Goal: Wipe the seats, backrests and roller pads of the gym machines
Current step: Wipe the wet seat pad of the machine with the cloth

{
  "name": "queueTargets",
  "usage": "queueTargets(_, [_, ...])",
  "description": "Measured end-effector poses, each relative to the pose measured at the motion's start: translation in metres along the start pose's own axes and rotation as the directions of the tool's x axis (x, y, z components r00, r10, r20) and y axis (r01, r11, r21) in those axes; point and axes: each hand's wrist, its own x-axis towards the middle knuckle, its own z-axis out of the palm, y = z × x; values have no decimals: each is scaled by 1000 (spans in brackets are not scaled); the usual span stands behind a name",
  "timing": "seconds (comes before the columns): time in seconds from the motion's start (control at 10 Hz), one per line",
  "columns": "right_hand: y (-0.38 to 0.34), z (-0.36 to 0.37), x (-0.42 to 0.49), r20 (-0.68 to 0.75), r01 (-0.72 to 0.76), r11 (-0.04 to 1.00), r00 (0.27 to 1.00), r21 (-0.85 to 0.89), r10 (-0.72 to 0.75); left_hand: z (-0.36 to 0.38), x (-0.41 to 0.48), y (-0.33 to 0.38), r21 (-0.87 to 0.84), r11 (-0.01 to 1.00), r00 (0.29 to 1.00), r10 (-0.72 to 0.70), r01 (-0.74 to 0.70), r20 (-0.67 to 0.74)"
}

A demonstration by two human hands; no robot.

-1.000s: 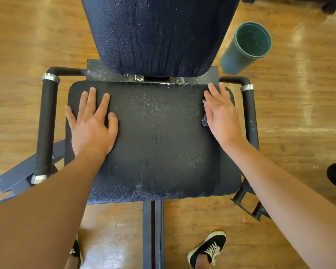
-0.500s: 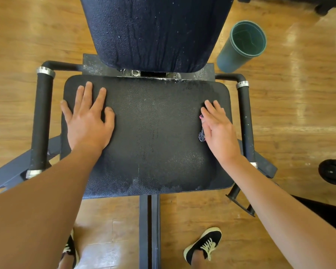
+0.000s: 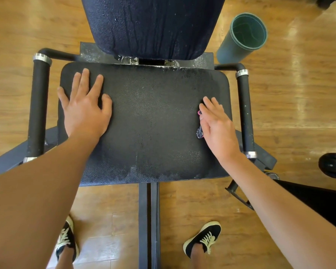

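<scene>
I am wiping the seat (image 3: 153, 123), a flat, round-cornered pad of pebbled black vinyl that is drying patchily along its 6 o'clock edge. The backrest (image 3: 153, 26) at 12 o'clock is showing drip lines. My left hand (image 3: 85, 109) is bracing at 9 o'clock, fingers spread flat. My right hand (image 3: 219, 131) at 3 o'clock, fingers straight and together, is pressing what is possibly a small cloth (image 3: 200, 133). I am advising even, overlapping strokes.

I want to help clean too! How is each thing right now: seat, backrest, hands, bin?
Seat: damp-looking, both hands on it.
Backrest: upright, streaked with droplets.
Left hand: flat, fingers spread.
Right hand: flat, pressing the cloth.
Cloth: mostly hidden under right hand.
Green bin: standing, open-topped, looks empty.
</scene>
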Motion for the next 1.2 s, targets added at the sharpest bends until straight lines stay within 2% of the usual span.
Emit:
queueTargets(0.2, [-5,4,-5,-45,-8,1000,999,-27,7,1,-1,-1,2,1000,1000,0,0,-8])
queueTargets(0.4, [-1,1,29,-18,-35,998,999,-61,34,0,-1,0,11,1000,1000,3,-3,-5])
queueTargets(0.7, [-5,5,-30,-37,-14,1000,999,-22,13,-1,0,2,20,1000,1000,-1,1,7])
queueTargets(0.8, [-10,7,-44,-62,-32,999,998,-9,32,-1,0,0,21,1000,1000,1,-1,-1])
queueTargets(1.1, [-7,13,0,-107,-120,993,987,9,120,0,-1,1,19,1000,1000,8,-8,-10])
queueTargets(1.2, [-13,10,-20,-93,-124,992,988,12,124,1,-1,1,23,1000,1000,12,-12,-15])
